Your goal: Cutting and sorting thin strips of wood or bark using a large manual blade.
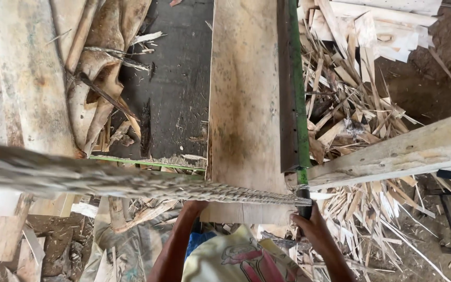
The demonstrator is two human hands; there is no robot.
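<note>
The right hand [309, 225] grips the dark handle [304, 210] below the green rail [297, 94], fingers wrapped tight. The left hand [194, 206] is hidden under the rope [131, 180] and plank [244, 104] — fingers unseen. Wood scraps [351, 104] lie right.

Pretty cramped here. A thick twisted rope [131, 180] runs across the frame from the left edge to the green bar [298, 104], cutting off the lower part from the upper. The pale plank [244, 104] fills the centre, with the bar tight along its right side. Only real open spot is the dark worktop [178, 78] left of the plank, upper middle. Upper left is blocked by rough slabs [32, 78], and the right side is heaped with splintered offcuts [351, 104], crossed by a beam [398, 154].
</note>
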